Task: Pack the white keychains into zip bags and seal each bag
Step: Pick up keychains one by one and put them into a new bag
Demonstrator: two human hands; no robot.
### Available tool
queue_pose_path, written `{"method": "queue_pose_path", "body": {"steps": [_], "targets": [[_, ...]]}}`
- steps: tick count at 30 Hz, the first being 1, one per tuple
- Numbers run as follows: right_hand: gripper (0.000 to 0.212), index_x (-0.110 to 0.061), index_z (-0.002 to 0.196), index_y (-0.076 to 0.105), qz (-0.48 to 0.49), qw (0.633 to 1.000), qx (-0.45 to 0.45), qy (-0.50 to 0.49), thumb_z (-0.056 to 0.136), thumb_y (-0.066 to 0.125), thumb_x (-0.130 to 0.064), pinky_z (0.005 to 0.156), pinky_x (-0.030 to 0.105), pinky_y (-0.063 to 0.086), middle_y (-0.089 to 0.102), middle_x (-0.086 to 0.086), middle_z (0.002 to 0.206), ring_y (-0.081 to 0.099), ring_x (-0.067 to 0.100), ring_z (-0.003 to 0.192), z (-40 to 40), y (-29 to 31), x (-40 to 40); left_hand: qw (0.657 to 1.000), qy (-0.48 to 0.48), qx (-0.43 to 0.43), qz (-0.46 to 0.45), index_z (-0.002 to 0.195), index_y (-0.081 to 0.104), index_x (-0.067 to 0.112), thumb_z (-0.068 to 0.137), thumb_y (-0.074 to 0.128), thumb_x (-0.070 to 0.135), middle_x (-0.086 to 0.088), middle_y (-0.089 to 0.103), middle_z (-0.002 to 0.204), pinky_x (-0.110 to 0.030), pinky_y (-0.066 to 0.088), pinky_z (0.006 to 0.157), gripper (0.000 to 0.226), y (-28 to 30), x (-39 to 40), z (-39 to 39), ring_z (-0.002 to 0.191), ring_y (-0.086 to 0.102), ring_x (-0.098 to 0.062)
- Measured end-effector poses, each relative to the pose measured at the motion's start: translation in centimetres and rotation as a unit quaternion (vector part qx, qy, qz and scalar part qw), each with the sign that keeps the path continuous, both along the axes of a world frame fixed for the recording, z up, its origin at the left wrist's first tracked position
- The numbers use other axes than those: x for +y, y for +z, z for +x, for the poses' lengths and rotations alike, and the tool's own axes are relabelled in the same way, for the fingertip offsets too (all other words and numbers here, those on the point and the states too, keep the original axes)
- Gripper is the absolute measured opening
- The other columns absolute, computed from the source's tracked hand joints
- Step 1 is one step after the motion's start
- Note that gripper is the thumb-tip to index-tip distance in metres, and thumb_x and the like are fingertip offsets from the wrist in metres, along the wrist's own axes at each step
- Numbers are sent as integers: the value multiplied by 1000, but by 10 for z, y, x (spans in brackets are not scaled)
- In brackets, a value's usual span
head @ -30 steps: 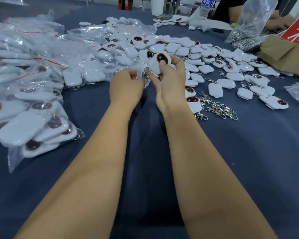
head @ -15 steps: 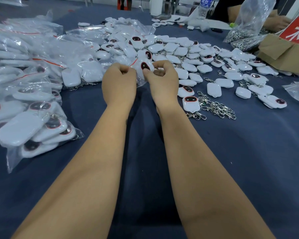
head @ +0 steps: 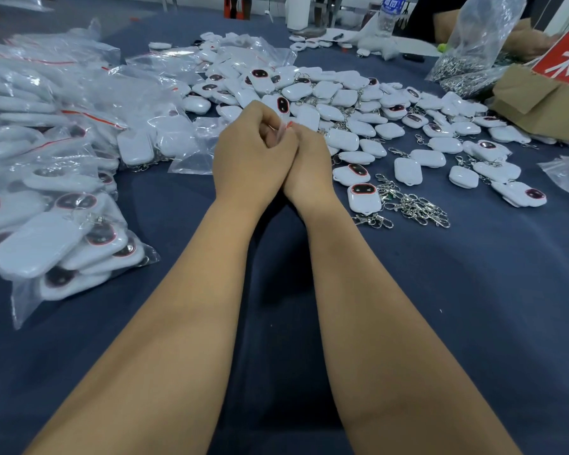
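A: What lies at your far left?

B: Sealed zip bags (head: 63, 244), each filled with white keychains, piled on the blue desk (head: 473, 307).

A: State of your left grip?

B: Your left hand (head: 248, 156) has its fingers curled, pinching the red-striped top edge of a small zip bag (head: 280, 131). Most of that bag is hidden behind your hands; whether it holds a keychain you cannot tell.

A: And the right grip?

B: Your right hand (head: 307, 162) touches the left, fingers curled on the same bag edge.

A: Where is the remaining stock?

B: Loose white keychains (head: 342, 103) spread beyond and to the right of your hands. A heap of metal clasps (head: 411, 205) lies near your right wrist, beside one face-up keychain (head: 363, 197). A cardboard box (head: 539, 100) sits at the far right.
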State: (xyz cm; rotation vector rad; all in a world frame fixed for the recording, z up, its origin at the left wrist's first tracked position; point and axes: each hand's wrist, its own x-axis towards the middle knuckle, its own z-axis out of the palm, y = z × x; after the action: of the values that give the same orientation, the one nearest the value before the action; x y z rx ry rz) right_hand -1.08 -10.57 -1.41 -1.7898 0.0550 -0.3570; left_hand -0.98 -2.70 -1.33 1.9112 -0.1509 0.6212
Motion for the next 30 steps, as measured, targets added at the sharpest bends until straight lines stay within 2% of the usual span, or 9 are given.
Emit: {"method": "queue_pose_path", "body": {"steps": [2,6,8,10,13,17,22,25,30], "targets": [[33,-15,70,53,8,999,28,46,101,44,-8,58,20,39,51,-11,61,44,5,61,0,1,2,1000,10,0,6,70,47,38,80,62,33,15,52,63,-13,38,57,19,0,1,0,60,47,0],[24,-15,84,65,-87,994,26,62,101,48,-14,70,27,43,62,-5,74,52,9,75,2,-2,5,1000,22,14,3,79,52,36,84,60,33,14,59,77,-15,42,65,10,1,4,3,71,52,0],[21,-11,81,68,-108,994,22,21,93,50,-8,69,29,44,65,0,77,54,12,75,3,-1,4,998,10,59,6,89,57,28,90,55,29,11,62,85,-26,48,75,3,-1,5,6,82,58,-8],[17,-13,91,67,-138,989,23,-53,85,52,-6,80,33,47,67,2,95,59,17,90,4,0,0,994,0,104,39,97,59,20,95,50,24,6,62,90,-35,48,80,11,-4,5,8,91,59,-20],[30,-11,112,60,-195,973,20,-125,83,53,-6,97,38,39,58,9,120,50,27,113,5,2,-9,987,3,109,116,102,59,13,97,46,20,-2,62,98,-33,41,75,16,-7,5,9,92,54,-23],[37,-10,124,53,-304,939,48,-151,86,49,-11,100,36,34,55,10,127,45,30,120,6,0,-18,975,67,113,181,114,57,6,98,42,17,-13,58,115,-34,33,72,25,-7,9,10,90,47,-23],[46,-16,134,48,-422,887,116,-149,88,46,-22,117,46,14,39,9,149,24,31,142,7,-5,-19,953,159,147,213,116,58,3,94,43,15,-18,52,123,-42,39,82,29,-9,27,11,110,51,-37],[40,-17,126,54,-435,879,131,-147,87,46,-22,113,50,14,43,8,143,31,31,136,7,-6,-19,946,187,123,235,109,62,6,93,43,17,-14,60,114,-43,40,85,27,-8,29,13,108,51,-36],[39,-17,122,53,-442,875,76,-183,83,52,-19,100,44,24,47,9,127,37,31,120,6,-6,-16,988,82,52,118,110,53,17,89,47,13,-1,60,100,-31,34,62,23,-7,20,11,83,51,-19]]}}
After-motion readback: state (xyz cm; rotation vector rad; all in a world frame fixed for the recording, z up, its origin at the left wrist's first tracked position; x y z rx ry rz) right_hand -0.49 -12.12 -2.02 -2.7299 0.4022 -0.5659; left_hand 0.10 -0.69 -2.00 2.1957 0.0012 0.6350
